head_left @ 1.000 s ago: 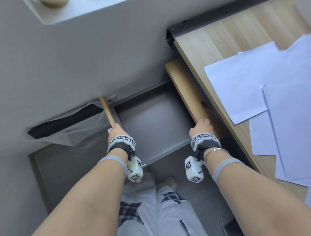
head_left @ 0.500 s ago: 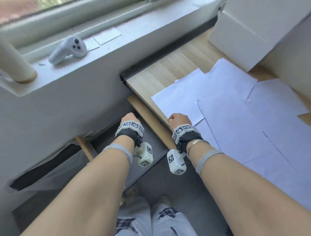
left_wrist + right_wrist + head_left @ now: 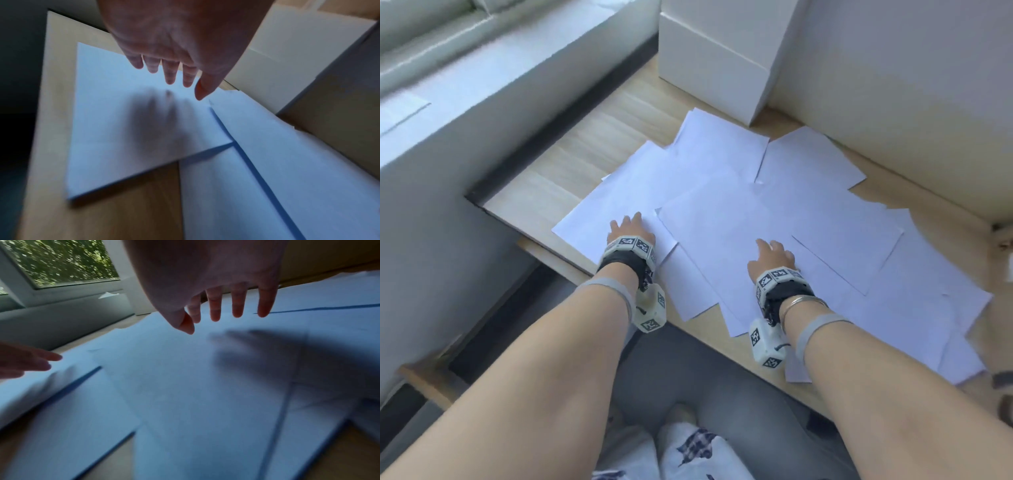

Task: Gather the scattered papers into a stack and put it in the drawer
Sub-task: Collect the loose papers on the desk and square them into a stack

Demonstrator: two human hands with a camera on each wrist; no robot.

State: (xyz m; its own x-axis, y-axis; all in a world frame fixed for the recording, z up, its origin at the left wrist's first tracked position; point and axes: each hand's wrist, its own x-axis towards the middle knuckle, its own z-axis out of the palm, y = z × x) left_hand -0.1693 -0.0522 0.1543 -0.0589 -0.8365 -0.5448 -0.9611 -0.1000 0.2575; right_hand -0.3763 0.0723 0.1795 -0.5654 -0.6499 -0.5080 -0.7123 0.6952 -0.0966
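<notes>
Since a second ago we are lifting both hands away from the drawer front and bringing them over the papers scattered across the desk. Our left hand and right hand are hovering with fingers spread, holding nothing. We are starting the gathering; next we judge the sheets need sweeping inward into one pile.

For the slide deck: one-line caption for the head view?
Both hands, left and right, reach open over scattered white papers on a wooden desk.
</notes>
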